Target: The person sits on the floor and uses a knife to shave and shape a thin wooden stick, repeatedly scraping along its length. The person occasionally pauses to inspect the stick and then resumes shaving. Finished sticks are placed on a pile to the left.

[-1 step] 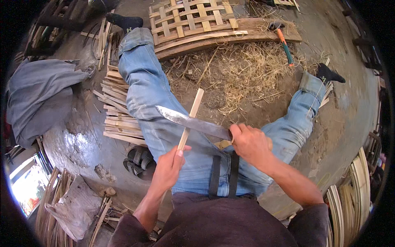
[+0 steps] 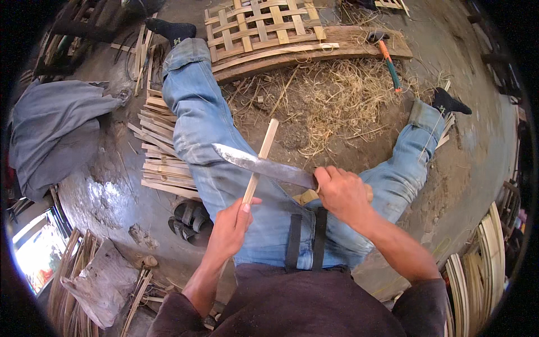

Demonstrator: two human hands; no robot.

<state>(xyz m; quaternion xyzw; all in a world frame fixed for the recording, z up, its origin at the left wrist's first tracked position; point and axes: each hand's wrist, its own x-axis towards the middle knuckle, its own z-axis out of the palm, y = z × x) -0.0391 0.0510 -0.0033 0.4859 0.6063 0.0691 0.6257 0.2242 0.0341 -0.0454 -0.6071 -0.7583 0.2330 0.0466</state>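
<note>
My left hand [image 2: 228, 227] is closed around the lower part of a pale, narrow bamboo strip [image 2: 269, 136], thumb lying along it. The strip slants up and away over my lap, its far end free. In my right hand [image 2: 345, 194] is a large knife [image 2: 286, 172], gripped by a handle mostly hidden under my fingers. Its long grey blade points left and crosses the strip above my left hand, seemingly touching it. The tip, brighter and worn, reaches over my left thigh. A small pale block [image 2: 306, 196] shows between my thighs, partly covered.
Beyond my legs, a woven slat panel [image 2: 258, 25] rests by a wooden plank [image 2: 359, 48] with a hammer [image 2: 387, 62]. Fibre shavings [image 2: 348, 106] cover the ground. Bamboo strips [image 2: 163, 151] lie beside my left leg, near sandals [image 2: 191, 219] and grey cloth [image 2: 53, 129]. Longer strips [image 2: 491, 253] stand right.
</note>
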